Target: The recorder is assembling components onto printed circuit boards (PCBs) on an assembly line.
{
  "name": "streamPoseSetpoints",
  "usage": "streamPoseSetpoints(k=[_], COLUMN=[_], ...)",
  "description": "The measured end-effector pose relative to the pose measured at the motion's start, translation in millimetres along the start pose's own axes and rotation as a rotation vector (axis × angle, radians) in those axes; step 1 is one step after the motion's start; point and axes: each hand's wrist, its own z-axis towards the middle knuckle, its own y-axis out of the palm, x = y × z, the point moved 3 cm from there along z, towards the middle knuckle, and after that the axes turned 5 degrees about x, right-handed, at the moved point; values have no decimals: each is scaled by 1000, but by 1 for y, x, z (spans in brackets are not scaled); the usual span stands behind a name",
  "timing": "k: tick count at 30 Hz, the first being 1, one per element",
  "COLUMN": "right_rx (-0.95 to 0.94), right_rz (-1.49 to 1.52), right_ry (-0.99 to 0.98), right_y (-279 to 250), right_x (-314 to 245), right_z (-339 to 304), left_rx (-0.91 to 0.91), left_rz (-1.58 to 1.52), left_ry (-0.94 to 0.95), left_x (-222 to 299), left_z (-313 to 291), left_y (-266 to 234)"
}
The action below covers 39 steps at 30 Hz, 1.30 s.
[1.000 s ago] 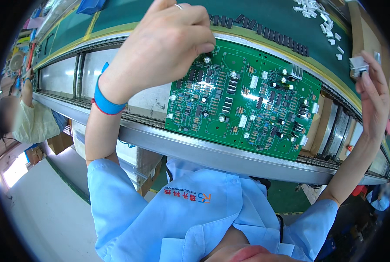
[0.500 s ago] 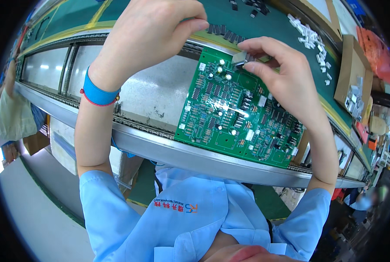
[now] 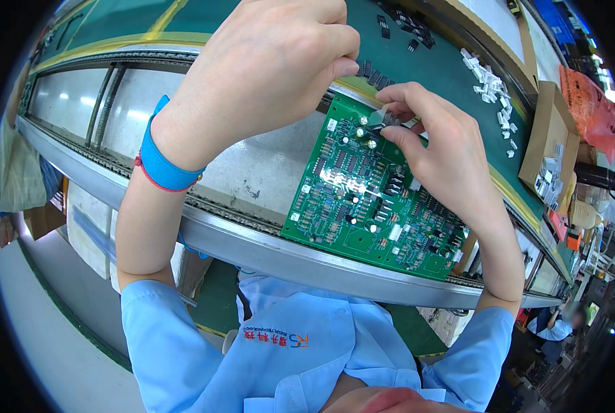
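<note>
Here's the bare left hand (image 3: 276, 65), back uppermost, fingers curled in and thumb (image 3: 345, 67) pointing right, with a snug blue band (image 3: 164, 157) around the wrist and the forearm (image 3: 150, 224) rising from the near left. Over on the right, the bare right hand (image 3: 444, 144) angles leftward, thumb opposite the fingers in a pinch, its forearm (image 3: 498, 251) slanting up from the near right, both elbows bent.

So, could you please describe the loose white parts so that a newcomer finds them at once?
Start from the green circuit board on the conveyor. Beyond the right hand, on the green work surface, the loose white parts lie strewn beside an open cardboard box. Their colour sets them apart from the loose black components.
</note>
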Motion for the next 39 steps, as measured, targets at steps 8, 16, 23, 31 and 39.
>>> streamPoseSetpoints(k=[8,16,23,31,39], right_rx=[41,47,33,20,-22], right_rz=[-117,14,108,127,99], right_ry=[-183,-78,95,85,63], right_y=[4,0,-5,-3,-4], right_x=[-6,-1,13,14,12], right_z=[0,1,-1,-3,1], left_rx=[55,397,-101,-265,-482], left_rz=[39,-85,70,2,23], left_ry=[102,347,61,-48,-132], left_x=[-8,-30,-11,-13,-3], left_z=[-5,-3,-9,-25,-26], left_y=[13,40,23,48,50])
